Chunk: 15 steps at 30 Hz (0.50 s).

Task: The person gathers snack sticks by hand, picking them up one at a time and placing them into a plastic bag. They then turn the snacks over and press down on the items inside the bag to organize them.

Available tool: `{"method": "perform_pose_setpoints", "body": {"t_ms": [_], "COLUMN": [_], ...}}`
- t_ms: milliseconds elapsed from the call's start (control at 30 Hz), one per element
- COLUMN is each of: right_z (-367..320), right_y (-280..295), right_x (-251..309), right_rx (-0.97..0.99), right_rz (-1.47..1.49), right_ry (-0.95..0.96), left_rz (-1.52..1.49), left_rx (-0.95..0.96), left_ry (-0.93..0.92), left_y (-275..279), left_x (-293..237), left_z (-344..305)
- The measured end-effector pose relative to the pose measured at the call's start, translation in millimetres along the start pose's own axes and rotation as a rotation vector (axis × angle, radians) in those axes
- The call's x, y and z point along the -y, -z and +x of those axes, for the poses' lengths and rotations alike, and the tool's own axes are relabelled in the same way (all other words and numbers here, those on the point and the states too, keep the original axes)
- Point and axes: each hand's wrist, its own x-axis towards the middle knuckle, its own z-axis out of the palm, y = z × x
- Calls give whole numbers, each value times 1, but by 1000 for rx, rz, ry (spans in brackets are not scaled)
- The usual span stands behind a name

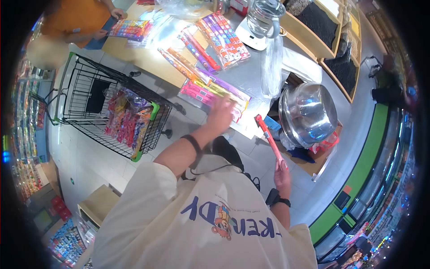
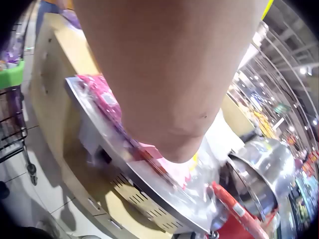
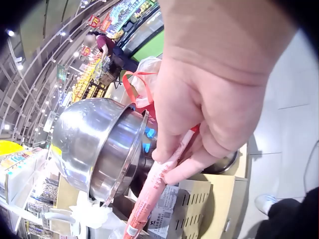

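Note:
My right hand (image 1: 282,177) pinches one end of a long, slim red-and-pink snack stick packet (image 3: 149,199) between thumb and fingers. It points away from my body, past the table's front edge, in the head view. My left hand (image 1: 221,112), blurred, is over the near end of a pile of flat, colourful packets (image 1: 197,92) at the table corner. Its fingers are hidden in the left wrist view, and I cannot tell whether they grip a packet. Farther back lie a clear bag of purple and orange sticks (image 1: 224,40) and more loose long packets (image 1: 197,49).
Steel bowls (image 1: 309,114) stand right of the table, near a scale with a clear jug (image 1: 264,20). A wire shopping cart (image 1: 112,107) with bagged goods stands left. Another person in orange (image 1: 74,22) is at the far left, beside packets (image 1: 130,29).

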Motion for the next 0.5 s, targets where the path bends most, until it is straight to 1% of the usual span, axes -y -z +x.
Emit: {"method": "perform_pose_setpoints", "body": {"t_ms": [33, 100, 133, 167, 200, 233, 300, 367, 400, 433, 467, 500], "right_z": [-5, -25, -34, -35, -35, -41, -53, -54, -58, -68, -76, -80], "right_y": [-2, -1, -3, -9, -17, -19, -24, -42, -56, -68, -78, -84], "right_x": [-3, -8, -8, -7, -8, -7, -4, -3, -4, -3, -1, 0], "right_rx": [-31, -71, 1, 83, 88, 53, 1, 144, 135, 139, 146, 135], "right_rz": [-12, -39, -17, 7, 2, -21, -45, -169, -158, -295, -433, -421], "right_ry": [-2, 5, -4, -10, 2, 44, 85, 198, 207, 232, 257, 264], "left_rz": [86, -13, -29, -1, 31, 18, -315, -714, -1108, -1495, -1765, -2031], "left_rx": [-31, -190, -199, -181, -154, -147, 119, 478, 593, 702, 710, 709], "left_ry": [125, 320, 322, 396, 466, 464, 266, 114, 398, 709, 736, 757], "left_y": [6, 17, 21, 26, 34, 38, 41, -27, -1, 35, 46, 50], "left_x": [16, 46, 51, 57, 60, 57, 43, 42, 9, -28, -43, -51], "left_z": [-5, -14, -20, -20, -22, -25, -23, -11, -11, -19, -20, -20]}}
